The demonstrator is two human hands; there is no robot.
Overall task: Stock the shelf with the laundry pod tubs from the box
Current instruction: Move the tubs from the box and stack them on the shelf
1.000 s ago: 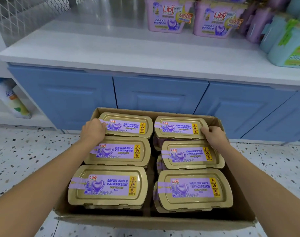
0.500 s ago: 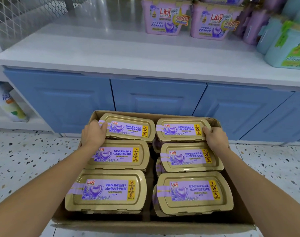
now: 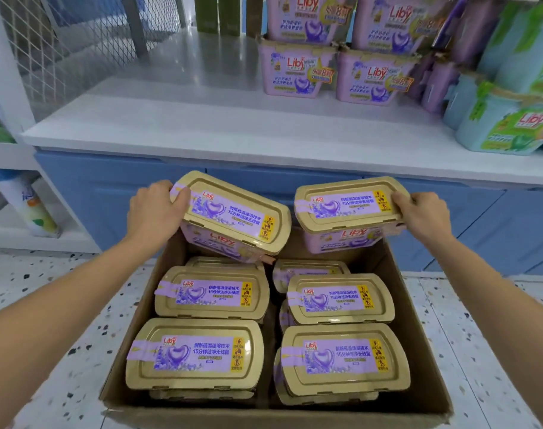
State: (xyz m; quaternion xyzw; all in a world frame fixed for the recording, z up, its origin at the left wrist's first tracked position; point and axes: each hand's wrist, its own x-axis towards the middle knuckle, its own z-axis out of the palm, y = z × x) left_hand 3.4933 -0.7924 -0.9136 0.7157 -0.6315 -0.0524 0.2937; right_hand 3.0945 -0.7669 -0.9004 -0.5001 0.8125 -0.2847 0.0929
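White shelf over blue cabinet doors; speckled floor below, with the cardboard box standing open on it.

Change in the last second: the two back-row tubs, lying flat in the box before, are now lifted out.
- Left hand grips the left tub by its outer end, thumb over the lid rim. The tub is tilted, inner end low, just above the next row.
- Right hand is wrapped round the outer end of the right tub, which sits more level.

Both tubs hang above the box's far end, below shelf height. Four top tubs remain in the box, with more lids beneath. Purple stocked tubs stand at the shelf's back right.

Judgement: pick finished, carry and placement pending. Most of the stock is still boxed.
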